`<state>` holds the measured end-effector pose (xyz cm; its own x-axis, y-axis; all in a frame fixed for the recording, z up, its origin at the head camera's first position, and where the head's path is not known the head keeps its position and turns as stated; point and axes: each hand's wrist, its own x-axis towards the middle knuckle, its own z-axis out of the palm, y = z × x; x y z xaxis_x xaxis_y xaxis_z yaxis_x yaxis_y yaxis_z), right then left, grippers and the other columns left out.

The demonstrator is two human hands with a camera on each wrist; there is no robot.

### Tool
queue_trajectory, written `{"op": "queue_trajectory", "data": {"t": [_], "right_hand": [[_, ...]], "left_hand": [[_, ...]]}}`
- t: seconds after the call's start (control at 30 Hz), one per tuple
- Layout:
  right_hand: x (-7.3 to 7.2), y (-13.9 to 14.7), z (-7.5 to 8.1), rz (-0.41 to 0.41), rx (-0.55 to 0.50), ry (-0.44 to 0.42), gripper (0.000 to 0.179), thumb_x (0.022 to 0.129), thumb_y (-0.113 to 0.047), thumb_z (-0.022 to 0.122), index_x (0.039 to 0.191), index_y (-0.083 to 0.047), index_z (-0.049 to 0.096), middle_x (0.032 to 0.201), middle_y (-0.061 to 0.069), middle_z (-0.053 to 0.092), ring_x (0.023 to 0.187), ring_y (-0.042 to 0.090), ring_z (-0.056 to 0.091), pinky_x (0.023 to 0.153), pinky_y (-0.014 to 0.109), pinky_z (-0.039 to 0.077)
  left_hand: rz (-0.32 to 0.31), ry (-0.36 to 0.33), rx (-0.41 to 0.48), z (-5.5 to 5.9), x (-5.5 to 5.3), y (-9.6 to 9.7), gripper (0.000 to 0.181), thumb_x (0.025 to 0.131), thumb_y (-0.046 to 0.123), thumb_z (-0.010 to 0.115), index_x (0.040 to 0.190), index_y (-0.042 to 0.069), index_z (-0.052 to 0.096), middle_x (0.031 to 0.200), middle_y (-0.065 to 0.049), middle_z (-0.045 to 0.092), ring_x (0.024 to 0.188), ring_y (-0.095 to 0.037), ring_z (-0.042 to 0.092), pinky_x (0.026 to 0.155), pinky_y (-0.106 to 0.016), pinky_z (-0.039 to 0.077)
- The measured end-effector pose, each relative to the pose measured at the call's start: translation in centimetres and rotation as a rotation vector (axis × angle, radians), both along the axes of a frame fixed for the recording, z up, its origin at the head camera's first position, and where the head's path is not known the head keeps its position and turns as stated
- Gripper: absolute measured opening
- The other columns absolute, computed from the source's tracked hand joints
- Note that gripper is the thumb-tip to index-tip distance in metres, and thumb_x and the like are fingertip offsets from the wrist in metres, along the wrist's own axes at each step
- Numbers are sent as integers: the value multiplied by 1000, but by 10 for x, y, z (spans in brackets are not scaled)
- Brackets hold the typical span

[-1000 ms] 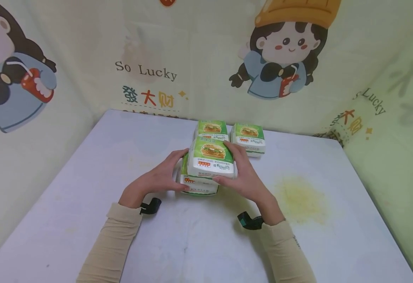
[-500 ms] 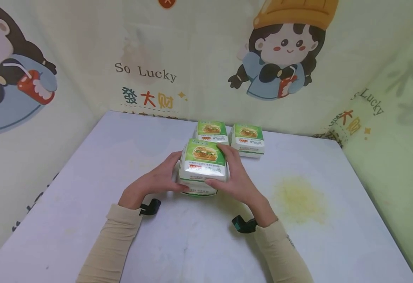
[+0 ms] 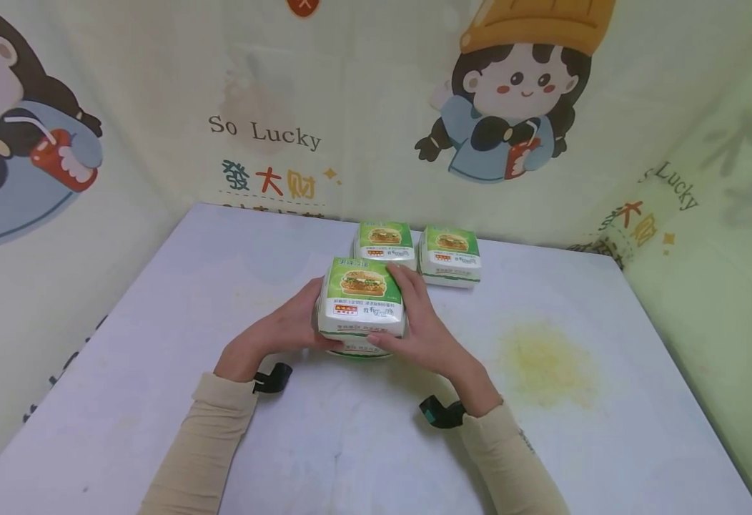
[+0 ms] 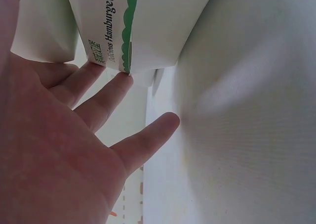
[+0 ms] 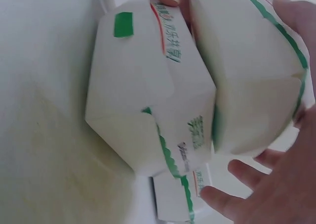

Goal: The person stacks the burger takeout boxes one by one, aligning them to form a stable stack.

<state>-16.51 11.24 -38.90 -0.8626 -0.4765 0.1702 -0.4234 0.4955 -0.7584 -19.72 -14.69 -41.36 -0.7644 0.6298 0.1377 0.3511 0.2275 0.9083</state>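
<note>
Two hamburger boxes are stacked near the middle of the table, both white with green trim. My right hand (image 3: 424, 325) grips the upper hamburger box (image 3: 362, 297), thumb at its front and fingers along the far right side. Below it stands the lower hamburger box (image 3: 366, 350), mostly covered in the head view. Steadying that one is my left hand (image 3: 289, 322), its thumb at the front and fingers along the left side. In the right wrist view the lower box (image 5: 143, 85) sits on the table with the upper box (image 5: 252, 70) right against its top.
Behind the stack stands another hamburger box (image 3: 385, 242), and one more hamburger box (image 3: 451, 254) sits to its right. A printed curtain (image 3: 376, 107) rises at the table's back edge. The white table (image 3: 337, 443) has a yellowish stain on the right.
My right hand has moved left and slightly nearer with the upper box, bringing it from an offset place to squarely over the lower box. The left hand has hardly moved.
</note>
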Motion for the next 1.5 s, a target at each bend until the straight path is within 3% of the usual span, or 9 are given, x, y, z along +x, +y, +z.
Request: {"op": "queue_trajectory", "data": {"t": [0.27,0.73,1.1,1.37,1.5], "right_hand": [[-2,7,-1,59,-13,9,101,83,-40,76,157,-39,6,162,-10,7,146,18,18,116,57,31],[-1,2,-2,22,-34,16,102,82,-41,77,156,-41,7,161,-12,8,145,14,20,118,53,30],[-2,3,-2,32,-37,30,104,81,-41,79,156,-39,8,161,-10,9,145,16,21,117,54,31],[-2,6,0,12,-35,40,101,81,-38,79,156,-39,10,160,-10,11,142,17,24,116,54,33],[-3,6,1,13,-42,39,101,81,-36,79,155,-39,12,160,-12,12,142,14,24,116,53,32]], "left_hand": [[3,0,6,-1,0,0,88,67,23,93,140,35,44,132,11,60,121,-13,57,113,-46,37],[-8,-24,25,-1,1,-1,89,68,17,92,141,31,43,131,8,61,117,-15,59,107,-42,44],[-5,1,6,-2,0,-3,92,67,20,93,141,33,40,132,10,60,119,-13,57,111,-44,40],[53,-1,-42,1,1,-5,108,62,22,96,147,39,31,138,12,53,129,-12,45,119,-48,24],[26,-28,-21,1,1,-4,104,63,18,95,145,39,34,137,12,55,129,-13,47,120,-50,22]]}}
